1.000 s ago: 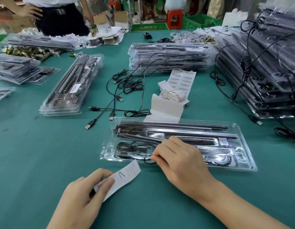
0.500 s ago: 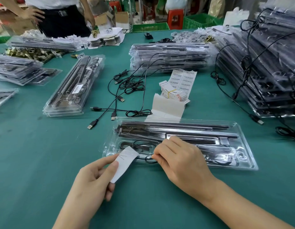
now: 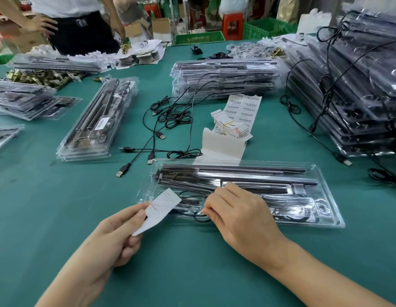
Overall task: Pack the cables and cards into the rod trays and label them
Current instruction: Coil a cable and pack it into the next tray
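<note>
Many tray stacks (image 3: pixel 223 78) on green table (image 3: pixel 37 207), loose cables (image 3: pixel 170 117), green crates (image 3: pixel 199 37) behind

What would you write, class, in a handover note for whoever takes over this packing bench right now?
Left hand pinches a white card over the near-left corner of the tray.
Right hand pinches the black cable in its front compartment.
Done: rods sit in the tray.
Left: tuck the cable in, add the card, label.
Behind the tray: label sheet, loose cables.
</note>
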Demonstrator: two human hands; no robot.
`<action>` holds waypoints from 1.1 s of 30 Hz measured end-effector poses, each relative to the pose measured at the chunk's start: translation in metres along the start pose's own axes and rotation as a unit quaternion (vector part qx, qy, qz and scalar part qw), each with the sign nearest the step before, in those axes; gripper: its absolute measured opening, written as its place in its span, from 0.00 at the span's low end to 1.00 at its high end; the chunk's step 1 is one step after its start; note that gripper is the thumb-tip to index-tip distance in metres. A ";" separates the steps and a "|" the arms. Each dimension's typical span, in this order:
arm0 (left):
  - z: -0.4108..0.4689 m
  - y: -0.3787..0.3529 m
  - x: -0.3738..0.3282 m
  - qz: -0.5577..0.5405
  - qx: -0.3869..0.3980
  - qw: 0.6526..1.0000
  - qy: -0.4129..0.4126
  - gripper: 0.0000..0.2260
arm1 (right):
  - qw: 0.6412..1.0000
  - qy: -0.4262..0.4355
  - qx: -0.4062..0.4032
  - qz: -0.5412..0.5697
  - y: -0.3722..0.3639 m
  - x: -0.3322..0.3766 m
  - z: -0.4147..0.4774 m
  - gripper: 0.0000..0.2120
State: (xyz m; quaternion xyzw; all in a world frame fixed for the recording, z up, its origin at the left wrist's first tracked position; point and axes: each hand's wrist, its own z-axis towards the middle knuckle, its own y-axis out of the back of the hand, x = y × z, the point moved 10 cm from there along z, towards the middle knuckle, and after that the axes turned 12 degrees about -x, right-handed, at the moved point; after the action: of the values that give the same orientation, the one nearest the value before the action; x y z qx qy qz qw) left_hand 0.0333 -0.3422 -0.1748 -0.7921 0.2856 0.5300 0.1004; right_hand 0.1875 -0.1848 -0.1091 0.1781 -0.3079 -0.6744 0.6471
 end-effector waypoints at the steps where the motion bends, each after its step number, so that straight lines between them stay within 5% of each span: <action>1: 0.001 -0.002 0.000 -0.002 0.000 1.000 0.007 0.10 | 1.000 0.000 0.001 -0.002 0.000 0.000 0.000 0.11; 7: 0.005 -0.017 -0.002 0.041 0.050 0.998 0.002 0.10 | 1.000 0.003 0.011 -0.007 -0.003 0.001 -0.001 0.09; 13: -0.001 0.019 -0.015 0.054 -0.214 0.962 -0.164 0.15 | 1.000 0.004 0.011 -0.010 -0.001 0.001 -0.001 0.08; 17: -0.013 0.029 -0.004 0.013 -0.246 0.949 -0.199 0.22 | 1.000 0.009 0.005 -0.011 -0.002 0.001 -0.001 0.08; 19: -0.025 0.032 -0.015 0.153 -0.280 0.902 -0.292 0.19 | 1.000 0.008 0.005 -0.012 -0.002 0.000 -0.001 0.08; 22: -0.049 0.010 -0.038 0.346 -0.303 0.762 -0.456 0.13 | 1.000 0.002 0.010 0.001 -0.004 -0.001 -0.002 0.08; 24: -0.058 -0.005 -0.042 0.394 -0.309 0.700 -0.509 0.15 | 1.000 0.004 0.010 0.000 -0.004 -0.001 -0.003 0.08; 33: -0.053 -0.065 -0.020 0.519 -0.100 0.676 -0.513 0.33 | 1.000 0.000 0.005 -0.002 -0.002 -0.001 -0.002 0.09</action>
State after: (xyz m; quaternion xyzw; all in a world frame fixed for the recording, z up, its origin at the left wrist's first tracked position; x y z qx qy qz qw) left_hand 0.1054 -0.3068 -0.1441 -0.1250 0.4998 0.8456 -0.1398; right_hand 0.1874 -0.1843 -0.1117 0.1818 -0.3110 -0.6741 0.6448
